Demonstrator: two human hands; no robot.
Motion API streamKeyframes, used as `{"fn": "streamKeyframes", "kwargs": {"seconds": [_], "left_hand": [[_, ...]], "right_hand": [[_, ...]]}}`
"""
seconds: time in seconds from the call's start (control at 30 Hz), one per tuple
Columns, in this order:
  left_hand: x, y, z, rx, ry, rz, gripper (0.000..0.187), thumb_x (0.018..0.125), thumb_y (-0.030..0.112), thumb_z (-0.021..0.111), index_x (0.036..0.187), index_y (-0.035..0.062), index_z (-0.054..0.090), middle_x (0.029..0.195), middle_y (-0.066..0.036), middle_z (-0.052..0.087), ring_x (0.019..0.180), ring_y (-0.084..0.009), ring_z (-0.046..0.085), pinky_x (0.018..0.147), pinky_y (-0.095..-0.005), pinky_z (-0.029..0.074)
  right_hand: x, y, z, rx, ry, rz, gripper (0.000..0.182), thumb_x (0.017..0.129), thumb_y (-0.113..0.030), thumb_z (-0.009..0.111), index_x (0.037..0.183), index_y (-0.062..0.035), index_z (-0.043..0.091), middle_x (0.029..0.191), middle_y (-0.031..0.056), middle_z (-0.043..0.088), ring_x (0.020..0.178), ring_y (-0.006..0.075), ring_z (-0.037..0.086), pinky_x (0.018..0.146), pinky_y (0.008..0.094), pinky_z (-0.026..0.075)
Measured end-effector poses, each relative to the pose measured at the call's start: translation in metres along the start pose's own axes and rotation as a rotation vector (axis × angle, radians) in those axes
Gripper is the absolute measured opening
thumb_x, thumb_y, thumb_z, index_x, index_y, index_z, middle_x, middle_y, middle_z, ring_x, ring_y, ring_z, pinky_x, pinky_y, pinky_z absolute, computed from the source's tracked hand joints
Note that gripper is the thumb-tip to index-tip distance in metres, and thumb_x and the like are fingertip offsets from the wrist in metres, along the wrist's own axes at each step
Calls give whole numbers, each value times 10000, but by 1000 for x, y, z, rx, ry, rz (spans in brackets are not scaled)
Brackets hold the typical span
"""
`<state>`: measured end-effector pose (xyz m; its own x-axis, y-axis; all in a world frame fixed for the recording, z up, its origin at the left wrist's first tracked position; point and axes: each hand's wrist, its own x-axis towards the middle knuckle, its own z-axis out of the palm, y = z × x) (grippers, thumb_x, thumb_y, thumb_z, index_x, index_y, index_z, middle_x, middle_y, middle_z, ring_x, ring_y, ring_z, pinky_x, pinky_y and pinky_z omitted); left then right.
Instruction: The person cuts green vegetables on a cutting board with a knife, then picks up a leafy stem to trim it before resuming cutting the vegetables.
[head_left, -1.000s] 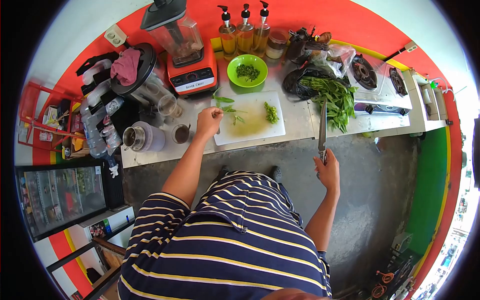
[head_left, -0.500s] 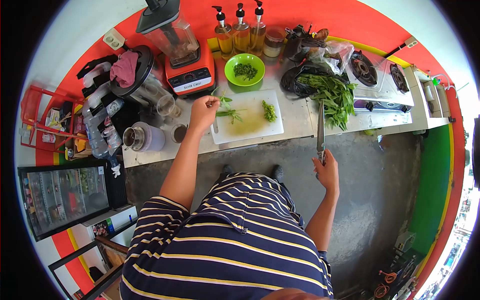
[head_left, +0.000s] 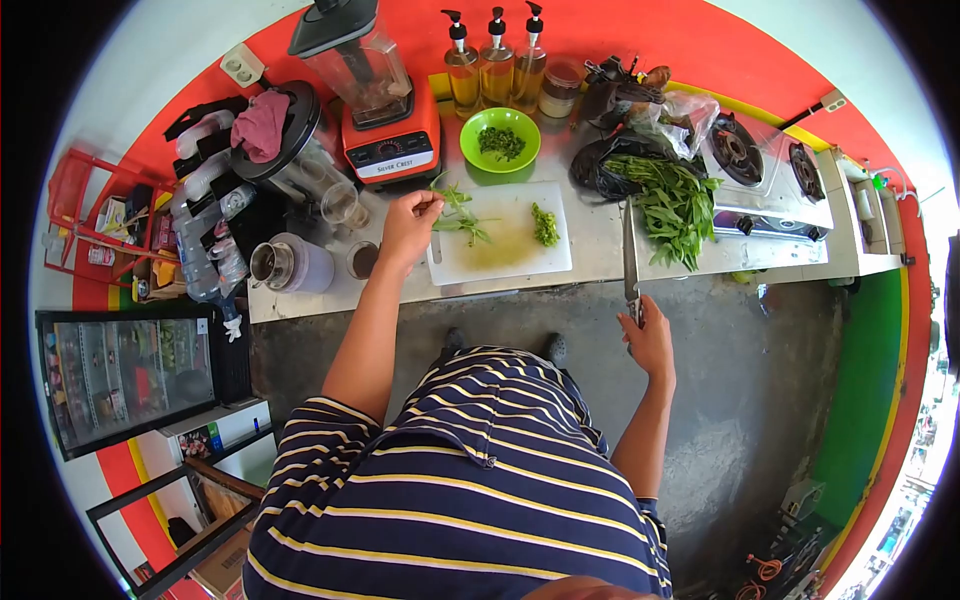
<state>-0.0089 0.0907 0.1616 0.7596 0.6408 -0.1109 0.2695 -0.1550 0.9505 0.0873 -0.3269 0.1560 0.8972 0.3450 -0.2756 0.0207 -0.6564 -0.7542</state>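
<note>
My left hand (head_left: 408, 232) is closed in a pinch at the left side of the white cutting board (head_left: 510, 268), with leafy green sprigs (head_left: 460, 215) at its fingertips. Some of these sprigs lie on the board. A small pile of cut greens (head_left: 545, 226) rests on the board's right part. My right hand (head_left: 652, 338) grips a knife (head_left: 630, 255) by its handle, blade pointing away from me, in front of the counter's edge. Beyond the blade lies a big bunch of leafy greens (head_left: 675, 210), partly inside a black plastic bag (head_left: 598, 172).
Behind the board stands a green bowl (head_left: 468, 155) holding chopped greens. A red blender (head_left: 390, 140), pump bottles (head_left: 496, 75) and a jar (head_left: 560, 90) line the wall. A gas stove (head_left: 770, 190) is at right; a steel flask (head_left: 290, 262) and a glass (head_left: 362, 260) are at left.
The camera view has shifted slightly, so the counter sits a little further right. My right hand and the knife have moved slightly left relative to the greens. The left hand keeps its pinch.
</note>
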Motion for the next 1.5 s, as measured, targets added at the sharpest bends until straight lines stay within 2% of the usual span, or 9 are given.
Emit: {"fn": "streamKeyframes", "kwargs": {"seconds": [0.07,0.23,0.33,0.47,0.73,0.77,1.0,1.07,1.5], "left_hand": [[-2,1,-1,-29,2,-23,160,966,97,676,1062,-17,734,913,-35,725,823,-88,624,765,-259,492],[-9,3,3,-8,-9,9,157,962,99,679,1055,-14,737,916,-35,725,828,-90,628,771,-266,498],[-12,4,10,-15,-40,26,151,958,99,683,1047,-10,737,911,-32,722,828,-91,630,772,-269,500],[-17,9,19,-64,-62,46,132,955,89,681,1034,-4,732,905,-29,718,830,-93,632,779,-272,504],[-24,18,28,-66,-41,87,118,956,65,668,1024,-17,719,921,-50,729,851,-113,662,793,-279,517],[-26,19,29,-85,-54,93,118,955,63,668,1024,-20,717,915,-50,731,853,-116,668,794,-283,520],[-29,10,33,-57,-141,121,135,959,66,674,1066,-7,711,941,-38,726,863,-104,659,779,-270,513],[-32,11,37,-54,-120,147,123,943,55,683,1041,-13,713,918,-56,736,845,-122,676,777,-282,524],[-28,8,49,-162,-115,168,109,896,-9,686,1004,-22,689,885,-56,731,804,-116,687,736,-269,546]], "right_hand": [[6,-8,1,-38,-15,-29,254,896,-145,715,1068,6,605,673,118,635,563,222,643,579,376,480],[27,-24,15,-124,-53,-147,257,902,-132,664,1107,9,598,736,210,663,729,408,668,679,476,485],[43,-45,32,-65,-95,-302,262,902,-121,645,1122,9,587,769,249,651,780,462,645,693,508,463],[53,-93,56,-44,-106,-422,227,905,-126,647,1073,19,599,778,265,633,754,462,631,674,505,452],[67,-149,113,135,-125,-446,271,910,-183,695,1035,52,650,748,221,653,656,374,616,641,452,459],[69,-152,118,139,-126,-468,266,914,-198,703,1004,49,659,711,187,636,610,314,580,624,432,447],[78,-165,137,240,-143,-395,260,915,-209,717,923,47,676,641,108,575,582,193,478,591,399,412],[82,-162,142,267,-167,-375,229,937,-212,713,921,16,693,646,5,563,589,78,484,543,312,390],[86,-160,152,329,-101,-340,218,926,-200,713,926,18,700,664,15,601,585,87,509,540,298,401]]}}
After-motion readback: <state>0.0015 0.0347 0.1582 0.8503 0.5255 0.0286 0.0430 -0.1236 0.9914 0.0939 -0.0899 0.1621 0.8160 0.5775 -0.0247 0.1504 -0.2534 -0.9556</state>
